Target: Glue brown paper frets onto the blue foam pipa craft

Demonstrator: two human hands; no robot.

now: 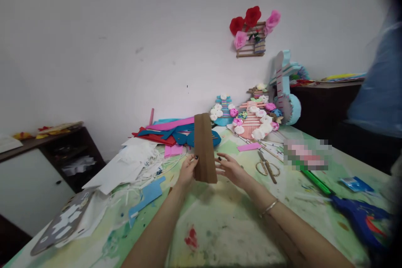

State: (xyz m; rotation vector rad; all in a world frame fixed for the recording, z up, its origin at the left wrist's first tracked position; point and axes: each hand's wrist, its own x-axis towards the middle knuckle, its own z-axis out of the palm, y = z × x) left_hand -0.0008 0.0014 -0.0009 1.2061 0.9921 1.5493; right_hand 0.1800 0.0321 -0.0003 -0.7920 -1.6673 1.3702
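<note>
A long brown strip of cardboard (204, 150) is held upright above the table, in the middle of the view. My left hand (187, 170) pinches its lower left edge, thumb in front. On the other side, my right hand (232, 169) is beside the strip's right edge with fingers spread; the fingertips come close to it, and contact is hard to make out. Behind the strip lies a dark blue oval piece (216, 139), partly covered by it. A pair of scissors (266, 167) rests on the table to the right of my right hand.
Coloured paper strips (169, 125) and white sheets (109, 169) lie at left, near a light blue cutout (147, 197). Flower-decorated crafts (256, 119) stand against the wall. At right are a blue glue gun (358, 213), a green cutter (317, 182) and a blue packet (356, 184).
</note>
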